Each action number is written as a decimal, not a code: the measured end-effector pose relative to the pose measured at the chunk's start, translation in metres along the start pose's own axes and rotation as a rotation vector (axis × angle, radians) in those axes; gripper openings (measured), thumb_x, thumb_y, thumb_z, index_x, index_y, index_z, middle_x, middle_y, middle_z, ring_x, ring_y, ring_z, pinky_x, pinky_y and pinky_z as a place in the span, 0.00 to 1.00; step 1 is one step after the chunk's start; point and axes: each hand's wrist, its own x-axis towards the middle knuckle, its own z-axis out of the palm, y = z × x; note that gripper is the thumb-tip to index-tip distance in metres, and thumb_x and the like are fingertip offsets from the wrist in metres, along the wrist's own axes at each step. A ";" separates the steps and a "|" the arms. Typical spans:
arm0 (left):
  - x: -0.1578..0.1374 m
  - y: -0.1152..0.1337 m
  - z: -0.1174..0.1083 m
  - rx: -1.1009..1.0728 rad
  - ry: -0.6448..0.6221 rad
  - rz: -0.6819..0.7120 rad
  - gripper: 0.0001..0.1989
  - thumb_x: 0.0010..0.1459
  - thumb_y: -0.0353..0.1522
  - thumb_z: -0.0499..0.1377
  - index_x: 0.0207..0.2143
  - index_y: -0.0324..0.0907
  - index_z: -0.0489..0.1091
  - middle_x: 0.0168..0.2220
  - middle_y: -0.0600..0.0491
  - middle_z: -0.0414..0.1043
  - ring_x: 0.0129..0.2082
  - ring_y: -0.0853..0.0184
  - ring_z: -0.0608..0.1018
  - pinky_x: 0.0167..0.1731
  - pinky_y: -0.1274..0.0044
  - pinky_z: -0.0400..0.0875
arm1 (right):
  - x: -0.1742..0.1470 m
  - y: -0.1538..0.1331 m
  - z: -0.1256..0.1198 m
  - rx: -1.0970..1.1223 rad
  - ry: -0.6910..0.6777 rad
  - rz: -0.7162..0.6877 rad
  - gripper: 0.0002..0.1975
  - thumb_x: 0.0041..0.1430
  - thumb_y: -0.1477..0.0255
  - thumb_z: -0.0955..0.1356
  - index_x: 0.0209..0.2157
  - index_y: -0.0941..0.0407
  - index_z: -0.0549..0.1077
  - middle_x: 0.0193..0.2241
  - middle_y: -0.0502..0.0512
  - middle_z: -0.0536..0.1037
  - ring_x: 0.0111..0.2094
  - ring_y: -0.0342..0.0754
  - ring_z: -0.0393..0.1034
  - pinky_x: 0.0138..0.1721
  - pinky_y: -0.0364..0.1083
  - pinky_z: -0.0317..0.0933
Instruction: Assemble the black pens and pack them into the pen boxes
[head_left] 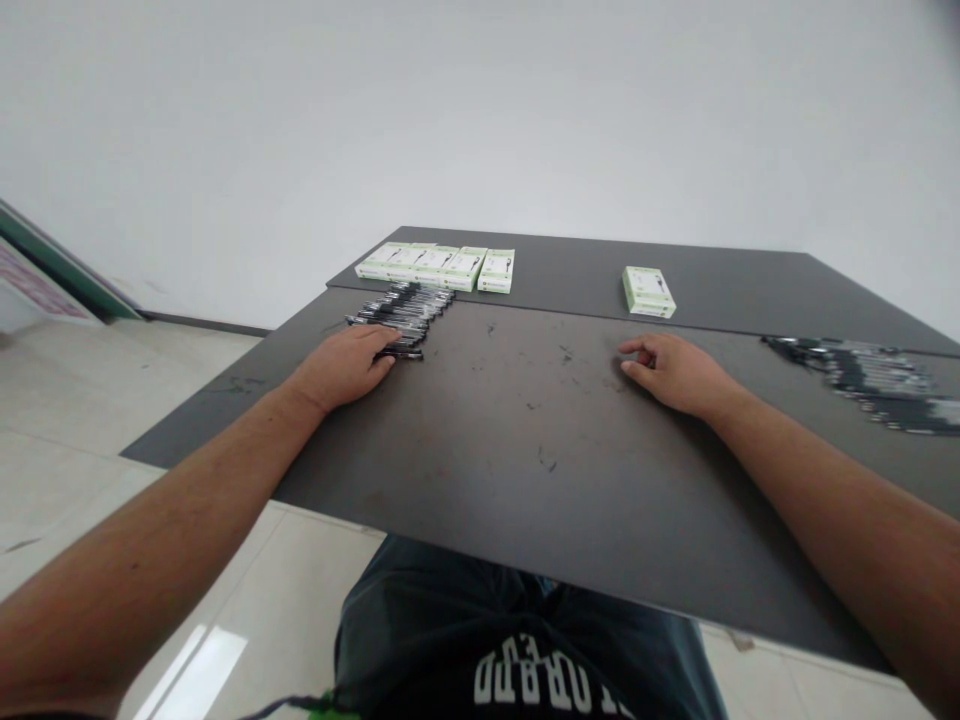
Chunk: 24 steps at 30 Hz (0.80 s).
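My left hand (346, 366) lies at the near end of a row of black-and-clear pens (409, 312) on the left of the table. Its fingers reach over the nearest pens, with the thumb apart from them; no pen is lifted. My right hand (669, 372) rests on the table right of the middle. Its fingers are loosely bent, thumb and forefinger are apart, and nothing shows between them. A single white-and-green box (649, 291) sits just beyond this hand.
Several white-and-green boxes (435, 265) stand side by side behind the left pens. Another spread of pens (874, 383) lies at the far right. The dark table (480, 430) has a seam across it and scuff marks. A white wall (480, 120) rises behind.
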 end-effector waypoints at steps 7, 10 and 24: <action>0.003 0.000 0.005 0.032 -0.016 0.000 0.35 0.72 0.44 0.51 0.73 0.37 0.70 0.74 0.38 0.73 0.75 0.50 0.74 0.79 0.62 0.61 | 0.000 -0.001 -0.001 -0.020 -0.022 -0.001 0.20 0.69 0.62 0.71 0.57 0.55 0.86 0.41 0.60 0.86 0.45 0.60 0.80 0.49 0.56 0.72; 0.004 0.000 0.006 0.042 -0.013 -0.001 0.35 0.72 0.44 0.52 0.74 0.37 0.70 0.74 0.38 0.72 0.74 0.50 0.74 0.78 0.62 0.61 | 0.000 -0.001 -0.001 -0.021 -0.024 -0.008 0.20 0.69 0.62 0.71 0.56 0.55 0.86 0.41 0.60 0.87 0.47 0.61 0.81 0.51 0.57 0.73; 0.006 -0.008 0.012 0.086 0.049 0.019 0.34 0.68 0.49 0.57 0.69 0.42 0.75 0.65 0.38 0.76 0.69 0.43 0.74 0.74 0.53 0.65 | 0.000 0.004 -0.001 -0.019 -0.020 -0.046 0.20 0.68 0.59 0.70 0.54 0.52 0.86 0.42 0.60 0.87 0.47 0.63 0.82 0.51 0.59 0.75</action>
